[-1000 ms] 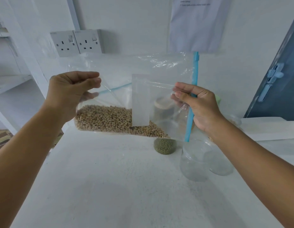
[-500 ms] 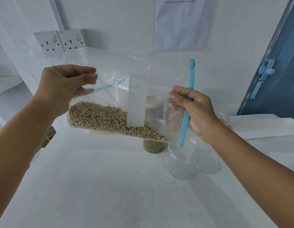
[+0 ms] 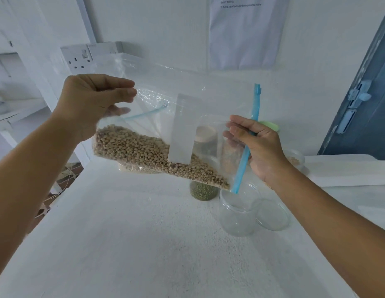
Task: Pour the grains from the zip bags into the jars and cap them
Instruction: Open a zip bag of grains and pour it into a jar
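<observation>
Tilted further since a moment ago, the zip bag [image 3: 187,125] now slopes its beans [image 3: 148,151] down to the blue zip strip [image 3: 245,155]. Just under the right hand [image 3: 260,147], which pinches that strip, stands the open empty jar [image 3: 236,211]; the left hand [image 3: 94,104] grips the raised far corner. Wall notice [image 3: 245,31]: writing unreadable.

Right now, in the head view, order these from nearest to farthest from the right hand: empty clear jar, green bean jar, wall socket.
From the right hand:
1. Empty clear jar, just below.
2. Green bean jar, lower left.
3. Wall socket, far upper left.
</observation>
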The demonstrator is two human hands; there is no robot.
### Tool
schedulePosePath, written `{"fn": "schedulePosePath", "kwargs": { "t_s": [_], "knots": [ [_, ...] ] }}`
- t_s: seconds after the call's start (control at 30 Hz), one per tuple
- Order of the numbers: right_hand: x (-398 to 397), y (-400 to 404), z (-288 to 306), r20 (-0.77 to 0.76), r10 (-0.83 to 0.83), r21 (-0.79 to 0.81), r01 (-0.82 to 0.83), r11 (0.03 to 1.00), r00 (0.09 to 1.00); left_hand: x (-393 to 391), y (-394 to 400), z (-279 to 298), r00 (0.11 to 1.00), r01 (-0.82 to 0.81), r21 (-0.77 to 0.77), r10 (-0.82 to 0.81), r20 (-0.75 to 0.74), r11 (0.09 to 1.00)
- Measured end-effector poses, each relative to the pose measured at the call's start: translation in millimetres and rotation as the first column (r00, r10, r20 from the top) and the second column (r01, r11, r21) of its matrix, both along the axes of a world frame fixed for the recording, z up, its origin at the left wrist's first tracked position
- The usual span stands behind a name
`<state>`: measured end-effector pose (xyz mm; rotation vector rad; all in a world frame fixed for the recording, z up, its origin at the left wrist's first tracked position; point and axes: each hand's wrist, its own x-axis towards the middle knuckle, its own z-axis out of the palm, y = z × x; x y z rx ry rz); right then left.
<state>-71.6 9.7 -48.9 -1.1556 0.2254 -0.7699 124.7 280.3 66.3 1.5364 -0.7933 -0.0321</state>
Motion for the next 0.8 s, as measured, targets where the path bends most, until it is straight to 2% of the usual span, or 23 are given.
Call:
{"fn": "schedulePosePath", "kwargs": {
  "t_s": [0.8],
  "knots": [
    [-2.1,3.2,-8.1,0.021,0.044,0.032,-0.045,0.999,0.999,-6.0,-2.7,9.2,0.999,-0.004,0.005,0.004,0.046,1.0]
  ]
}}
